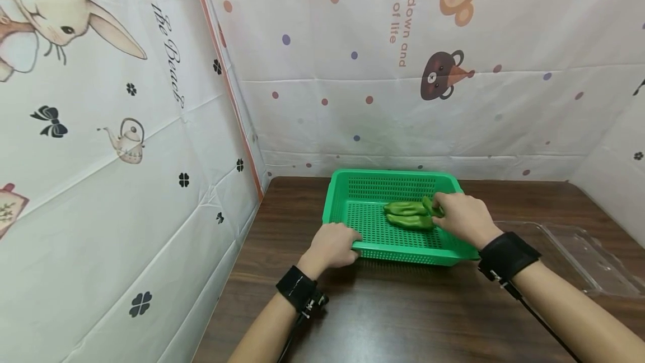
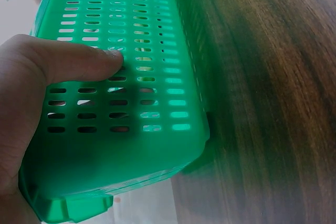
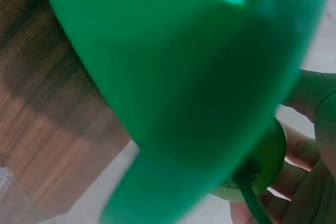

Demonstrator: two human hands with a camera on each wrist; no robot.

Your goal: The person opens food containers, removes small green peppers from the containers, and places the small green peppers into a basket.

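Note:
A green plastic basket (image 1: 393,173) with slotted walls sits on the table. My left hand (image 1: 331,245) grips its rim near the front left corner; in the left wrist view the thumb (image 2: 84,62) lies along the outer wall (image 2: 152,145). Over the basket's right side, my right hand (image 1: 466,218) holds a green pepper (image 1: 428,204). The right wrist view shows that pepper's stem end (image 3: 273,153) against the fingers, partly hidden by the basket wall (image 3: 173,77). Two more green peppers, an upper one (image 1: 403,209) and a lower one (image 1: 409,222), lie side by side on the basket floor.
A clear plastic tray or lid (image 1: 584,256) lies on the dark wooden table (image 1: 403,312), right of the basket and partly behind the right forearm. Printed white sheets (image 1: 322,122) hang behind and at both sides. Black straps with cables circle both wrists.

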